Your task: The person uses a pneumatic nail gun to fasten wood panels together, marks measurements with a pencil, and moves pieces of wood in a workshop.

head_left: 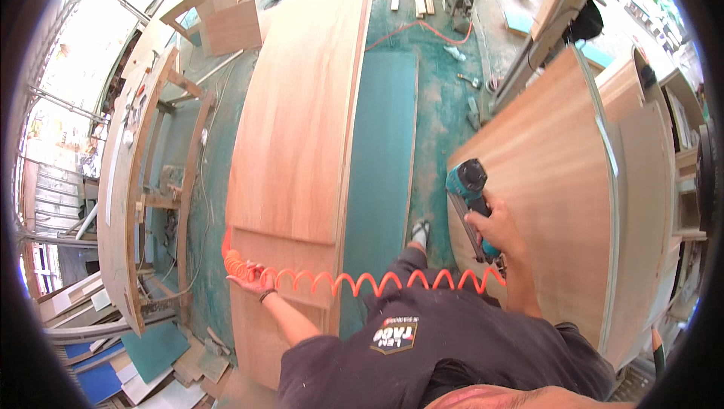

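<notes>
My right hand (499,226) is wrapped round the grip of a teal and black nail gun (471,182), held in front of a large upright plywood panel on the right. From the base of the gun, an orange coiled air hose (388,282) stretches across my body to the left. Bunched coils of that hose lie in my left hand (255,282), palm up with the fingers curled under them. Below and beyond the left hand lie long stacked plywood panels (298,122).
A teal board (383,145) lies beside the panels. Leaning plywood sheets (554,205) stand on the right. A wooden workbench frame (162,201) is at left, with offcuts (154,352) piled below it. Loose tools (469,81) and a thin red hose (422,24) lie on the floor ahead.
</notes>
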Tool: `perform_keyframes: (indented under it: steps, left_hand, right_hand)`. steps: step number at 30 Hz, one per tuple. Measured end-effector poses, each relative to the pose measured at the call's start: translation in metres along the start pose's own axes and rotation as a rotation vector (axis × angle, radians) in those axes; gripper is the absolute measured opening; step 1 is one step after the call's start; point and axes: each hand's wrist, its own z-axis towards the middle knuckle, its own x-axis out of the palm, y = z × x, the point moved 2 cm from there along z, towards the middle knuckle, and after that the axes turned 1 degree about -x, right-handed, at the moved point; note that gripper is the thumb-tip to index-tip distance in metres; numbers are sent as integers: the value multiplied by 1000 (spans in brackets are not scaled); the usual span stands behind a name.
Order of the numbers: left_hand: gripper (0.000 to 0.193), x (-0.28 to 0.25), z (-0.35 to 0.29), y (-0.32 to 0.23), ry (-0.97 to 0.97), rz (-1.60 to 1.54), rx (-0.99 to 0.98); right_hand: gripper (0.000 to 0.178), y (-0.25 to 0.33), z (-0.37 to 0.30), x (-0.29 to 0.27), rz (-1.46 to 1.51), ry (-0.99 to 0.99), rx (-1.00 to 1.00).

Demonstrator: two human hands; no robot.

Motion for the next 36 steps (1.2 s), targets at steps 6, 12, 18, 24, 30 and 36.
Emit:
perform_keyframes:
  steps: [6,12,18,24,30,36]
  left_hand:
    - [60,183,120,-33,-67,350,290]
    - [42,527,149,-137,268,591,700]
    - [45,717,111,116,974,1117,366]
    - [112,531,186,336,190,1154,114]
    - [124,461,150,412,-553,783,-169]
    - [104,439,165,418,-862,447,-158]
  right_hand:
    - [43,59,107,7,35,66,13]
    - [28,118,219,25,242,225,-73]
    - [16,155,369,4,202,256,-185]
    - [77,189,506,-40,-351,262,-308]
    - [80,199,627,-115,-532,209,-240]
    - [82,219,698,-99,-469,297,-82]
